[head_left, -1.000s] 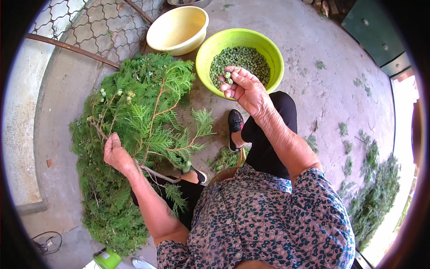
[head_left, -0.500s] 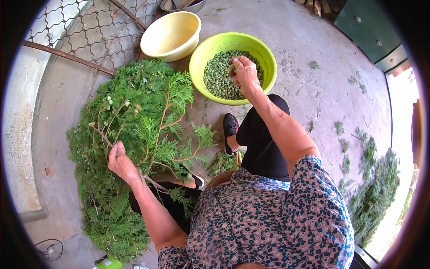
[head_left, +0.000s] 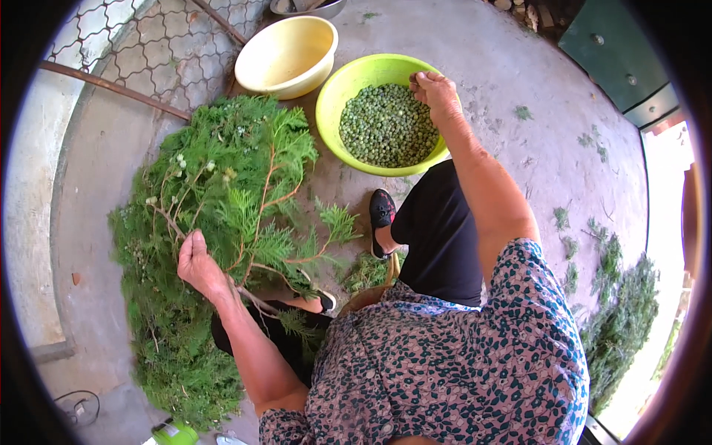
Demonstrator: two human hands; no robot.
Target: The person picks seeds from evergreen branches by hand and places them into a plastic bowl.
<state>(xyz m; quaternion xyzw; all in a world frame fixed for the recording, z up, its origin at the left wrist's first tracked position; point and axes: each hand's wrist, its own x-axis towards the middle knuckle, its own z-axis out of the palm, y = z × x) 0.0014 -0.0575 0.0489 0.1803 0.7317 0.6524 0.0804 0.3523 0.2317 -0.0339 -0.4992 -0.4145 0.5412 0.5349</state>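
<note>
My left hand (head_left: 200,271) is closed round the woody stem of a cut evergreen branch (head_left: 263,200), which spreads green feathery sprays and a few pale round cones. Under and around it lies a big heap of similar cut branches (head_left: 178,363). My right hand (head_left: 439,95) is over the far right rim of a lime-green basin (head_left: 332,111), its fingers drawn together in a pinch. Whatever they hold, if anything, is too small to make out. Inside the basin lie a great many small round green cones (head_left: 386,130).
A cream basin (head_left: 315,74) stands beside the green one, with a metal bowl (head_left: 330,10) behind it. Wire mesh (head_left: 148,52) leans at the far left. More cut branches (head_left: 619,311) lie on the concrete at right. A green cabinet (head_left: 615,52) stands far right.
My right hand has moved from above the cones toward the basin's right rim, uncovering more of them. My left hand keeps its hold on the branch almost unmoved.
</note>
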